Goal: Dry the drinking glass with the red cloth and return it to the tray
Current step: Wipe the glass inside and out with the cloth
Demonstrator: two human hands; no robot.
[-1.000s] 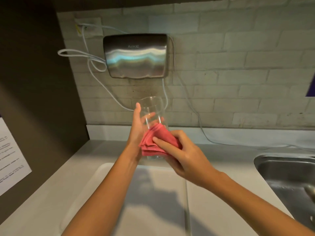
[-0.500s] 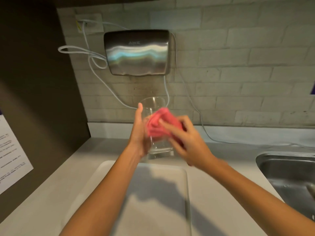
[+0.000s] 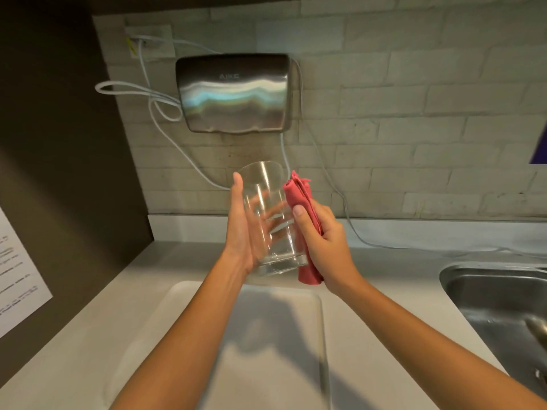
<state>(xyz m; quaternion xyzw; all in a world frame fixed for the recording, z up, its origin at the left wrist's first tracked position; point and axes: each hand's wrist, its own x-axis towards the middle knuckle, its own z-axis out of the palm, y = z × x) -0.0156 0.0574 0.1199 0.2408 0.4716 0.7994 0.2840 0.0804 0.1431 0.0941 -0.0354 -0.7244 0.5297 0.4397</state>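
Head view, left hand: my left hand (image 3: 247, 232) is wrapped round the drinking glass (image 3: 270, 217), thumb up along its near side, fingers seen through the far wall.
Head view, glass: upright, tipped slightly, mouth up, held in the air above the far edge of the tray (image 3: 183, 335); its base touches nothing.
Head view, right hand: my right hand (image 3: 325, 238) is closed on the folded red cloth (image 3: 302, 202), pressing it flat against the right side of the glass; the cloth's top stands near the rim and its bottom hangs just past the base.
Head view, tray: pale, bare, lying on the counter (image 3: 74, 335) under my forearms, its right edge running straight toward me.
Head view, edges: sink (image 3: 497, 294) rim well to the right, dark side wall to the left, hand dryer (image 3: 233, 93) on the brick wall above the glass.
Head view, open room: clear counter between tray and sink, and behind the glass to the wall.
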